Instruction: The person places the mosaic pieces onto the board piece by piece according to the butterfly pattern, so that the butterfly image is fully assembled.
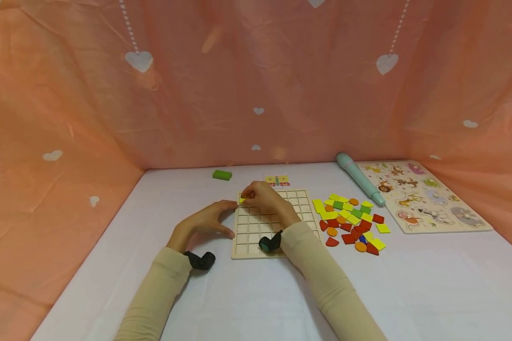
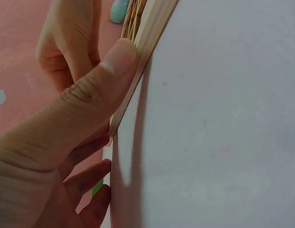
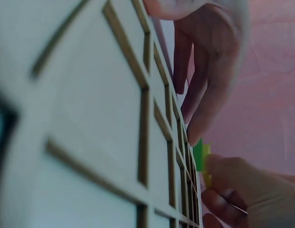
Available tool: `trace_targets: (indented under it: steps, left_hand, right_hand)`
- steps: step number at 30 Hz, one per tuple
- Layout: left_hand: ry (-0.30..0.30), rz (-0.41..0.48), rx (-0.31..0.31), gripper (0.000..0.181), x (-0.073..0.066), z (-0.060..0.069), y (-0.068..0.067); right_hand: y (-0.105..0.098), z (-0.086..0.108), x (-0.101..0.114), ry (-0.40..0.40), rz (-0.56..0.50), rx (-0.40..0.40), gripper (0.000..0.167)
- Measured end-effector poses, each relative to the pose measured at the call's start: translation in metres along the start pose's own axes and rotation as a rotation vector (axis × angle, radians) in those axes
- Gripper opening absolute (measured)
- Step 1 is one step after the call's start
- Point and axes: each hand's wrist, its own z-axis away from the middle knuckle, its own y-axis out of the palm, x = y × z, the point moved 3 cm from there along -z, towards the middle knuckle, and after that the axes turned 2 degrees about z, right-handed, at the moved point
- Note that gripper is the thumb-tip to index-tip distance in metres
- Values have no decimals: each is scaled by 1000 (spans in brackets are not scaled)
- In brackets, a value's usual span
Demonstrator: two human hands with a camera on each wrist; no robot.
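Observation:
A wooden grid board (image 1: 246,239) lies flat in the middle of the table. At its far left corner my right hand (image 1: 266,198) pinches a small yellow tile (image 3: 207,151) between thumb and fingers. My left hand (image 1: 208,219) is at the board's left side, thumb and fingertips spread along the edge and not curled round it. In the left wrist view its thumb (image 2: 121,59) touches the board's side. Part of the grid is hidden under my right hand and wrist.
Loose yellow, red, green and orange tiles (image 1: 352,220) lie right of the board. A small pattern card (image 1: 277,180) and a green block (image 1: 222,175) are behind it. Farther right are a mint-coloured pen-like stick (image 1: 360,179) and an animal puzzle board (image 1: 424,196).

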Motion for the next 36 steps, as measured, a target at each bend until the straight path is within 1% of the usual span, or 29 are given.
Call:
trace_targets:
  steps: [3, 6, 10, 13, 19, 23, 25, 28, 30, 33, 36]
  left_hand:
    - [-4, 11, 2, 87, -1, 0, 1]
    - [-18, 13, 2, 87, 0, 1, 1]
    - [-19, 9, 0, 87, 1, 1, -1]
    - [-23, 14, 4, 87, 1, 1, -1]
    - [-36, 15, 13, 88, 1, 0, 1]
    - [-41, 20, 18, 89, 1, 0, 2]
    - [-39, 20, 21, 90, 2, -1, 3]
    - [-32, 18, 19, 89, 2, -1, 3]
    - [-28, 16, 15, 89, 2, -1, 2]
    - [-28, 12, 10, 89, 2, -1, 1]
    - [-51, 12, 13, 90, 3, -1, 3]
  right_hand:
    - [4, 1, -2, 7, 26, -2, 16]
    - [8, 1, -5, 6, 25, -17, 15]
    - [9, 2, -5, -29, 8, -59, 15]
    - [9, 2, -5, -48, -8, -74, 16]
    - [10, 5, -7, -42, -47, -69, 16]
    - [11, 6, -8, -62, -22, -64, 16]
    - [9, 7, -7, -63, -16, -50, 17]
    - [2, 8, -5, -64, -37, -40, 20]
    - [-9, 11, -3, -74, -56, -47, 22]
    - [-33, 20, -1, -98, -79, -78, 24]
    - [-58, 35, -6, -78, -114, -97, 25]
